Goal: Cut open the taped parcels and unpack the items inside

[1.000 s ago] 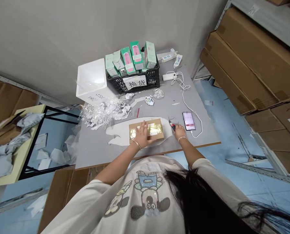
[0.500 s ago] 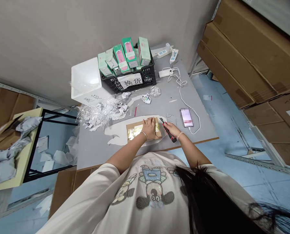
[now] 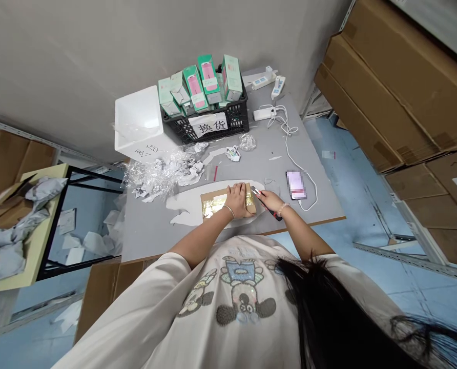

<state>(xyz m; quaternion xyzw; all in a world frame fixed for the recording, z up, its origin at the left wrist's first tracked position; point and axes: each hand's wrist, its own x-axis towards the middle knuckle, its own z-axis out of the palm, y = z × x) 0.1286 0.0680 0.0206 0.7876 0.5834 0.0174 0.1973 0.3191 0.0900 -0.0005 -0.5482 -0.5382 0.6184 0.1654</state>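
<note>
A small cardboard box [image 3: 209, 197] with shiny yellowish tape across it lies on a crumpled white sheet [image 3: 182, 204] near the table's front edge. My left hand [image 3: 236, 200] presses down on the right part of the box and grips it, fingers over the top and thumb toward the right side. In my right hand [image 3: 270, 201] is a black and red utility knife [image 3: 276, 216], its blade end close to the box's right edge. Whether the blade touches the cardboard I cannot tell.
Behind are a black crate [image 3: 236, 117] of green boxes and a white bin [image 3: 138, 120]. Crumpled clear wrap and paper [image 3: 161, 177] lie to the left. A phone [image 3: 296, 184] on a white cable lies right, below several power strips [image 3: 264, 114]. Large cartons [image 3: 397, 87] stand at right.
The knife in my right hand has moved left, its tip now nearer the box's right edge, and its handle has turned. My left hand stays on the box. The view has shifted slightly.
</note>
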